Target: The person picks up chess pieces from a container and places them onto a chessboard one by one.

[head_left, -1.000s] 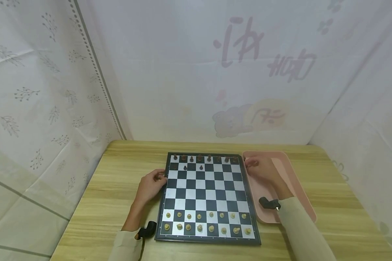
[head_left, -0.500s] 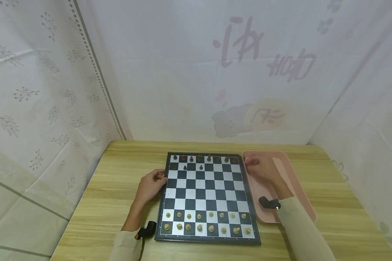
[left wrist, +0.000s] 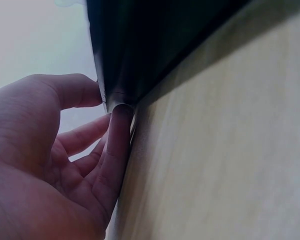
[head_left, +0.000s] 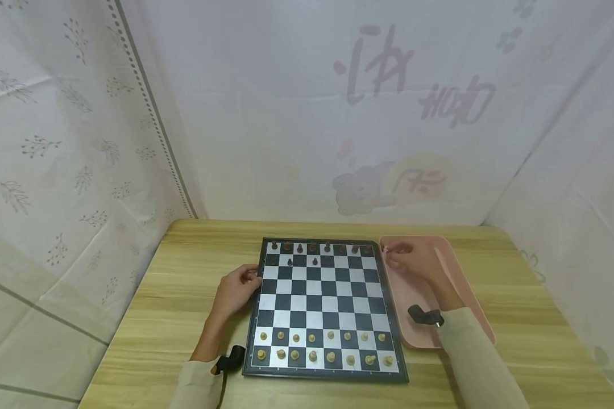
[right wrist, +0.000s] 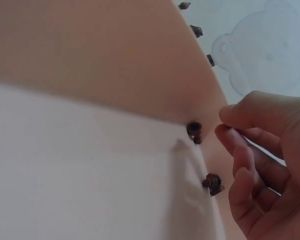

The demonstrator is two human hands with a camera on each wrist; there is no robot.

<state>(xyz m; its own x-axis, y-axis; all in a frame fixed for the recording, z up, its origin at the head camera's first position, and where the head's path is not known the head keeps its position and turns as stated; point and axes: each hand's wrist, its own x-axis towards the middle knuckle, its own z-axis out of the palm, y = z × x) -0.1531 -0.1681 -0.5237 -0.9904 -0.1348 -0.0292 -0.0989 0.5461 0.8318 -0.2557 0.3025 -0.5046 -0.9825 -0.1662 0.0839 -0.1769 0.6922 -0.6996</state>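
In the head view a black-and-white chessboard (head_left: 321, 289) lies on the wooden table, with light chess pieces (head_left: 312, 357) in two rows at its near side. Dark chess pieces (head_left: 327, 247) fill the far row, with a few in front. The left hand (head_left: 237, 291) pinches the board's left edge, thumb above and a finger beneath, as the left wrist view shows. Inside the pink tray (head_left: 473, 304) is the right hand (head_left: 417, 264), fingers bent and thumb near the index fingertip. Nothing shows between them. A dark chess piece (right wrist: 194, 131) and another dark piece (right wrist: 213, 184) lie near its fingertips.
The tray stands against the board's right side. Wooden table surface (head_left: 194, 267) extends left of the board and right of the tray. A printed white curtain (head_left: 307, 142) hangs behind the table and at its sides.
The right hand has drawn slightly to the right within the tray, and its fingertips show more clearly. The left hand stays at the board's edge; the pieces on the board have not moved.
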